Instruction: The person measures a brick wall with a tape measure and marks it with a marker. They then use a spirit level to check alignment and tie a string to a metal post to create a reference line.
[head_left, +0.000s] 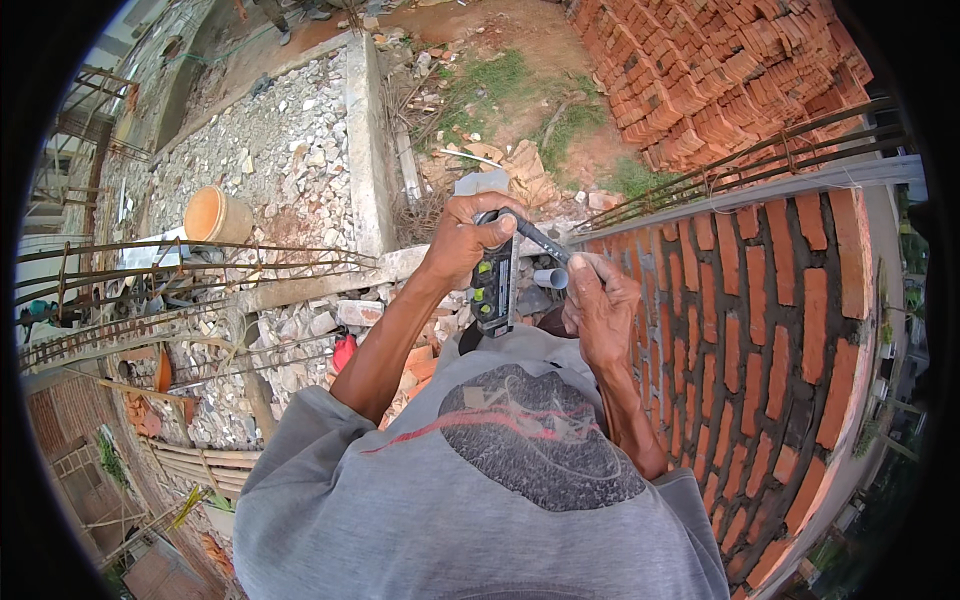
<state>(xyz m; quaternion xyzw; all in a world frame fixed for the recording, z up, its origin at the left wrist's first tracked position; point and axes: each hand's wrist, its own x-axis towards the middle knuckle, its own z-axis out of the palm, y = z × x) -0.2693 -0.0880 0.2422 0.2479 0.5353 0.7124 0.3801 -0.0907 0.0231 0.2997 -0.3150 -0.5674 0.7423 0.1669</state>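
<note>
My left hand (472,238) is closed around the upper end of a long black device (494,290) with several yellow-green parts along its side. Its exact kind is hard to make out. From that hand a narrow dark strip with pale marks (541,240), perhaps a strap, runs down to the right. My right hand (603,308) pinches the strip's lower end between thumb and fingers. Between the two hands, a pale grey pipe end (551,278) shows lower down. Part of the device is hidden behind my left fingers.
A brick wall with grey mortar (760,300) rises close on my right. Rusty steel bars (200,265) stretch across the left, near an orange-topped bucket (217,215). Rubble (310,135) covers the ground ahead; stacked bricks (710,70) stand at the far right.
</note>
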